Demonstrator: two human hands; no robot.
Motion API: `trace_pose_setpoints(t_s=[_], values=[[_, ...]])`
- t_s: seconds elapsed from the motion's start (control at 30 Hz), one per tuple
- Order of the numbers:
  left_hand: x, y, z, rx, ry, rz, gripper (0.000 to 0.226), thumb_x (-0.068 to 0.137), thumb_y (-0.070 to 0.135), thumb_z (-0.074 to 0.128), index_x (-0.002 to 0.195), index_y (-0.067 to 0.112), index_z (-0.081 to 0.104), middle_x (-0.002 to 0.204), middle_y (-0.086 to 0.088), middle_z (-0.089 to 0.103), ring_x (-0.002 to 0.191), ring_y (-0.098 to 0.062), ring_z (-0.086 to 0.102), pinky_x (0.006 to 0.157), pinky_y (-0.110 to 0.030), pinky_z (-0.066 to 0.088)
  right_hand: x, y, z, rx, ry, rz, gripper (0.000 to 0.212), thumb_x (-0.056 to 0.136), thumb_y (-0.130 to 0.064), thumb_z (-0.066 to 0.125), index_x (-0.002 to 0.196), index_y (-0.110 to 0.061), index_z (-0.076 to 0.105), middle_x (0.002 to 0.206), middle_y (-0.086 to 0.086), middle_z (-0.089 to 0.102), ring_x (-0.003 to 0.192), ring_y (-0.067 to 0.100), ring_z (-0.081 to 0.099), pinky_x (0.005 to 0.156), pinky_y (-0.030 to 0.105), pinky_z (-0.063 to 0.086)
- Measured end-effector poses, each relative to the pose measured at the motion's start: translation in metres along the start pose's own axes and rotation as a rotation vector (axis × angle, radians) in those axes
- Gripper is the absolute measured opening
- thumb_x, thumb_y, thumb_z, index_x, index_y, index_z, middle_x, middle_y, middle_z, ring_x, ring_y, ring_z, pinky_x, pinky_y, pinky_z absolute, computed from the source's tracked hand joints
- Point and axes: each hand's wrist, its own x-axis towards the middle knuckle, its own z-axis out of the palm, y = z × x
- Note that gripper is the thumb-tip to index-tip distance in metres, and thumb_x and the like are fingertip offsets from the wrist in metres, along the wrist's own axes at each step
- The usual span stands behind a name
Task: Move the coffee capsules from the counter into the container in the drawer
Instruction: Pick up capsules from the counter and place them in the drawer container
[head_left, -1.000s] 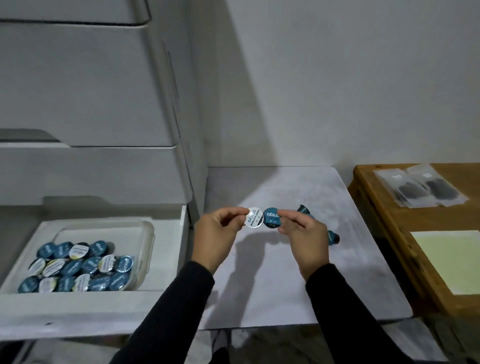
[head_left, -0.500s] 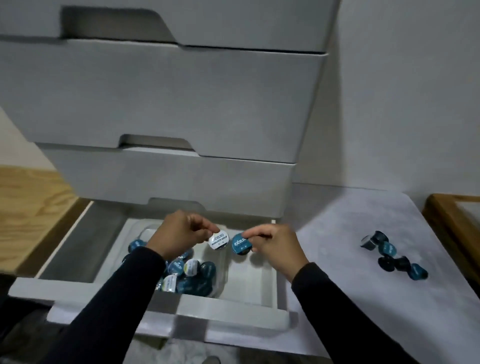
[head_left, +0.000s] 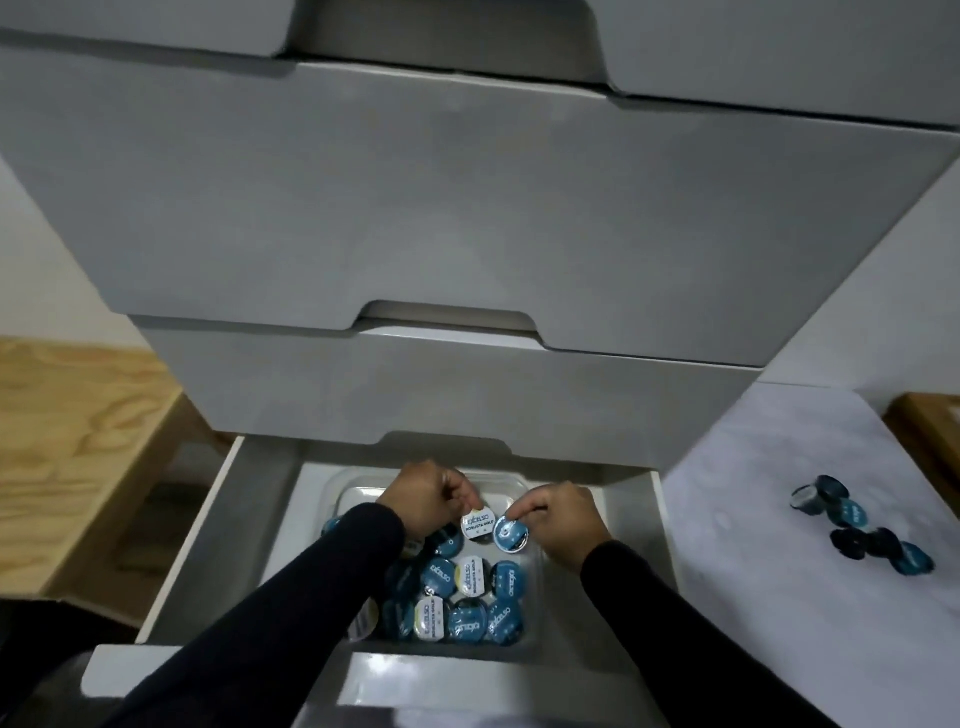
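**Operator:** Fingers (head_left: 470, 501) of my left hand (head_left: 426, 496) pinch the rim of a round white-lidded coffee capsule (head_left: 479, 526); those of my right hand (head_left: 563, 519) pinch a round blue-lidded coffee capsule (head_left: 510, 533). Both hands are curled around what they carry.

**Observer:** Where are the two capsules?

**Operator:** I see them side by side, nearly touching, held over the clear plastic container (head_left: 506, 484) that sits in the open white drawer (head_left: 208, 519). Below them, the container already holds a layer of blue and white capsules (head_left: 467, 592), lids mostly facing up.

**Observer:** Anything still out on the desk?

**Operator:** Yes. On the white desk (head_left: 753, 493) to my right lies a small cluster of dark and blue capsules (head_left: 857, 525), well apart from the drawer. I cannot count them exactly. Closed grey drawer fronts (head_left: 467, 208) stack up above the open one, and my dark sleeves (head_left: 291, 613) reach in from below.
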Motion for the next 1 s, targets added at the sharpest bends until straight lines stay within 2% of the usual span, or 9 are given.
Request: trace_pose_setpoints(t_s=[0.17, 0.23, 0.33, 0.47, 0.63, 0.73, 0.83, 0.93, 1.0], values=[[0.008, -0.008, 0.0, -0.029, -0.066, -0.016, 0.021, 0.085, 0.011, 0.065, 0.075, 0.029, 0.071, 0.072, 0.02, 0.065, 0.068, 0.009, 0.058, 0.057, 0.0, 0.04, 0.005, -0.005, 0.004, -0.04, -0.038, 0.001, 0.027, 0.073, -0.002, 0.054, 0.075, -0.017, 0.077, 0.083, 0.0, 0.076, 0.079, 0.014, 0.066, 0.077, 0.019, 0.051], [0.01, -0.011, 0.001, -0.037, -0.089, -0.021, 0.02, 0.084, 0.009, 0.066, 0.076, 0.027, 0.072, 0.08, 0.014, 0.071, 0.074, 0.002, 0.063, 0.065, -0.004, 0.046, 0.007, -0.008, 0.006, -0.06, -0.059, 0.001, 0.028, 0.073, -0.001, 0.053, 0.074, -0.015, 0.077, 0.083, 0.001, 0.076, 0.079, 0.014, 0.066, 0.075, 0.017, 0.049], [0.011, -0.014, 0.001, -0.051, -0.108, -0.03, 0.02, 0.084, 0.009, 0.066, 0.076, 0.026, 0.073, 0.091, 0.007, 0.074, 0.085, -0.007, 0.067, 0.076, -0.016, 0.052, 0.012, -0.011, 0.01, -0.106, -0.087, 0.008, 0.03, 0.072, 0.001, 0.05, 0.074, -0.015, 0.076, 0.083, 0.002, 0.075, 0.078, 0.015, 0.066, 0.074, 0.019, 0.051], [0.013, -0.014, 0.001, -0.042, -0.125, -0.027, 0.025, 0.084, 0.008, 0.065, 0.072, 0.029, 0.072, 0.084, 0.012, 0.073, 0.078, 0.0, 0.065, 0.07, -0.011, 0.049, 0.015, -0.011, 0.013, -0.148, -0.117, -0.01, 0.032, 0.067, 0.007, 0.049, 0.068, -0.013, 0.074, 0.079, 0.004, 0.074, 0.073, 0.018, 0.066, 0.069, 0.024, 0.053], [0.015, -0.016, 0.002, -0.03, -0.156, -0.024, 0.025, 0.083, 0.008, 0.065, 0.073, 0.029, 0.071, 0.077, 0.015, 0.069, 0.072, 0.006, 0.061, 0.063, -0.004, 0.044, 0.017, -0.01, 0.016, -0.197, -0.103, -0.049, 0.029, 0.068, 0.005, 0.048, 0.068, -0.013, 0.071, 0.08, 0.007, 0.073, 0.075, 0.023, 0.065, 0.07, 0.032, 0.054], [0.014, -0.017, 0.003, -0.033, -0.165, -0.02, 0.02, 0.082, 0.005, 0.065, 0.084, 0.024, 0.071, 0.081, 0.013, 0.068, 0.074, 0.006, 0.06, 0.063, -0.002, 0.044, 0.015, -0.009, 0.017, -0.239, -0.082, -0.088, 0.024, 0.075, 0.0, 0.05, 0.078, -0.012, 0.07, 0.087, 0.009, 0.071, 0.081, 0.026, 0.064, 0.073, 0.03, 0.051], [0.011, -0.015, 0.004, -0.02, -0.14, -0.01, 0.02, 0.085, 0.005, 0.062, 0.099, 0.018, 0.067, 0.091, 0.006, 0.068, 0.083, -0.002, 0.062, 0.07, -0.003, 0.044, 0.009, -0.011, 0.017, -0.308, -0.019, -0.187, 0.022, 0.081, -0.005, 0.05, 0.094, -0.008, 0.069, 0.1, 0.012, 0.069, 0.091, 0.029, 0.061, 0.08, 0.032, 0.047], [0.005, -0.008, 0.005, 0.094, -0.103, 0.018, 0.018, 0.089, 0.012, 0.055, 0.103, 0.018, 0.064, 0.101, 0.001, 0.067, 0.087, -0.008, 0.061, 0.07, -0.004, 0.041, 0.002, -0.017, 0.018, -0.324, 0.027, -0.221, 0.026, 0.085, -0.014, 0.051, 0.107, -0.011, 0.065, 0.115, 0.009, 0.063, 0.104, 0.026, 0.057, 0.089, 0.031, 0.045], [-0.001, -0.002, 0.007, 0.211, -0.09, 0.034, 0.028, 0.091, 0.015, 0.05, 0.117, 0.014, 0.059, 0.116, -0.005, 0.063, 0.099, -0.014, 0.059, 0.079, -0.011, 0.038, -0.002, -0.018, 0.02, -0.356, 0.037, -0.254, 0.031, 0.089, -0.018, 0.048, 0.118, -0.013, 0.059, 0.126, 0.007, 0.058, 0.113, 0.023, 0.053, 0.096, 0.029, 0.041]])
